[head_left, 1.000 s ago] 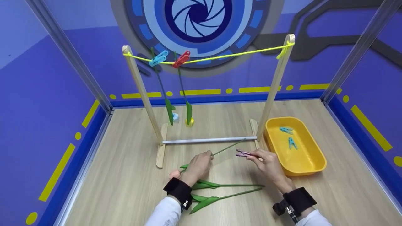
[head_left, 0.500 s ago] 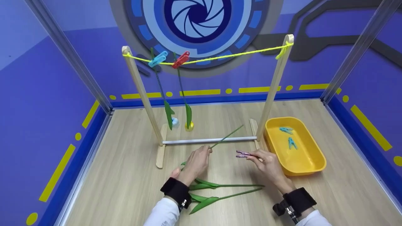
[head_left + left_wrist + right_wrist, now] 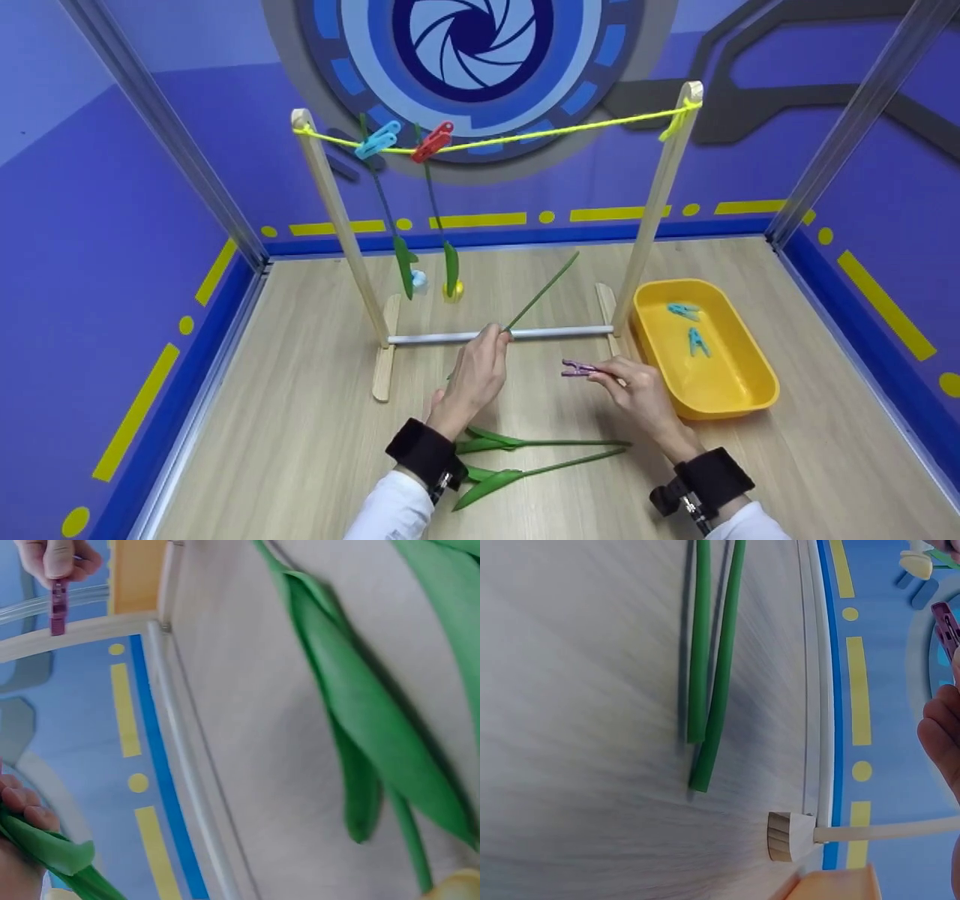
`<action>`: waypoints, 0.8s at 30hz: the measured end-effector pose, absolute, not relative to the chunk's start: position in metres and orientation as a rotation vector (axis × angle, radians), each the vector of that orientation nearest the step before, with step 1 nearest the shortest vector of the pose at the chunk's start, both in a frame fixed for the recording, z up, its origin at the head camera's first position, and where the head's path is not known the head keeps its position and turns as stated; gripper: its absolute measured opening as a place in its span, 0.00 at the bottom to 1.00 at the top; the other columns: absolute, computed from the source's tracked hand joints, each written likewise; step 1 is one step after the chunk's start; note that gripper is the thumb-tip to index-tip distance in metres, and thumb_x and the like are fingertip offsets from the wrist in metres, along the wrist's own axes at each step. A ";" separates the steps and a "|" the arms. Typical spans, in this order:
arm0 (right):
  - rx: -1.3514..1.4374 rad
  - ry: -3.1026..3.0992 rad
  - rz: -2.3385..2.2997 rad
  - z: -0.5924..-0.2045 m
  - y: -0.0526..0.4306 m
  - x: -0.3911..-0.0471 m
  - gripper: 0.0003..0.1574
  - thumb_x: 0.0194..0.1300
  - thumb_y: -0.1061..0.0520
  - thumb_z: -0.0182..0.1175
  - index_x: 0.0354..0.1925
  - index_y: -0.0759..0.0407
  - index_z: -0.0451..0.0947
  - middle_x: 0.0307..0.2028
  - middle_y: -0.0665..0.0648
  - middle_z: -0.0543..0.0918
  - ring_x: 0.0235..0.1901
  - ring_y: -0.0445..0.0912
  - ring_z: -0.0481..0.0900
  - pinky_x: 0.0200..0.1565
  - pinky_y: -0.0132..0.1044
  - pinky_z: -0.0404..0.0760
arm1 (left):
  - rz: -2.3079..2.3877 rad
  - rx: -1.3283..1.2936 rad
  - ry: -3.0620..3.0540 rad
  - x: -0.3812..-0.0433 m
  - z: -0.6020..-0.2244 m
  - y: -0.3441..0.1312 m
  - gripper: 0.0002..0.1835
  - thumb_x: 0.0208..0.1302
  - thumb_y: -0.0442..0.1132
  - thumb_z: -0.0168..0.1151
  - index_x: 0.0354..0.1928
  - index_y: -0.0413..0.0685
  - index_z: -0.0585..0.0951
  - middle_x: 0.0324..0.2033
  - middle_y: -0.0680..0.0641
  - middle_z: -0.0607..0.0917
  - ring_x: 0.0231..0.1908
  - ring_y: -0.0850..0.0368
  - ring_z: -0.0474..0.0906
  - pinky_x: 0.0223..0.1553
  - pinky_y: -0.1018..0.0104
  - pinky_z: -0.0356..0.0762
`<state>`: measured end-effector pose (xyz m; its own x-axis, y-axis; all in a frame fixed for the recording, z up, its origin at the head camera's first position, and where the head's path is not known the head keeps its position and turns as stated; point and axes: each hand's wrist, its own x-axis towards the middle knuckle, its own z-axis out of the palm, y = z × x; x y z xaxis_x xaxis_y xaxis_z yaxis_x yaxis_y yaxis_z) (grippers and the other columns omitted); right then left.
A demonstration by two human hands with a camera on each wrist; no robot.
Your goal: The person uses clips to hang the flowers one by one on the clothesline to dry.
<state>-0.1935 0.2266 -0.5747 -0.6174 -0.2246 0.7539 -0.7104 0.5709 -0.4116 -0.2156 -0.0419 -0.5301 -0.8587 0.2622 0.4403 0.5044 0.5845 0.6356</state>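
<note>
White sleeves (image 3: 390, 514) and black wrist straps (image 3: 426, 451) sit closest. Next, on the wood-grain counter (image 3: 247, 465), two artificial tulips lie side by side, stems pointing right: front tulip (image 3: 491, 487), back tulip (image 3: 540, 443). Their blooms are covered by the left arm in the head view; a pale yellow bloom (image 3: 456, 889) edges into the left wrist view.

Right hand (image 3: 637, 390): grip pinching a purple clothespin (image 3: 579, 368), nose pointing left, above the counter, apart from any stem. Left hand (image 3: 480, 367): grip curled round the held tulip (image 3: 544, 291), bare stem slanting up and away to the right, crossing in front of the white crossbar (image 3: 442, 337) in the head view; contact with the bar can't be told. Bloom mostly hidden by the hand.

Right of the rack: yellow bin (image 3: 741, 382), two teal clothespins (image 3: 698, 343) inside.

Wooden rack posts (image 3: 660, 195) carry a yellow cord (image 3: 562, 131). On its left half, a blue clothespin (image 3: 379, 140) and red clothespin (image 3: 433, 142) hold a blue tulip (image 3: 419, 282) and yellow tulip (image 3: 453, 292), both upside down. Blue-purple wall (image 3: 525, 193) behind.
</note>
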 end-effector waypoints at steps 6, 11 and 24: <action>0.752 -2.150 0.974 -0.574 0.226 -0.194 0.13 0.44 0.69 0.77 0.32 0.59 0.88 0.25 0.49 0.86 0.24 0.39 0.81 0.30 0.24 0.78 | -1.283 -0.493 -2.459 -0.219 -0.507 -0.039 0.15 0.80 0.39 0.40 0.43 0.41 0.77 0.27 0.49 0.76 0.25 0.63 0.64 0.28 0.72 0.66; 0.760 -2.151 0.997 -0.574 0.227 -0.195 0.13 0.43 0.69 0.77 0.31 0.59 0.88 0.24 0.49 0.86 0.24 0.39 0.82 0.30 0.23 0.78 | -1.375 -0.436 -2.389 -0.222 -0.486 -0.039 0.17 0.80 0.40 0.39 0.44 0.38 0.78 0.23 0.52 0.69 0.22 0.64 0.60 0.26 0.73 0.61; 0.806 -2.115 1.055 -0.574 0.225 -0.196 0.14 0.42 0.69 0.77 0.31 0.60 0.88 0.25 0.53 0.88 0.23 0.43 0.83 0.30 0.24 0.79 | -1.545 -0.358 -2.208 -0.234 -0.452 -0.043 0.16 0.80 0.38 0.38 0.45 0.35 0.76 0.21 0.55 0.62 0.20 0.64 0.57 0.26 0.73 0.57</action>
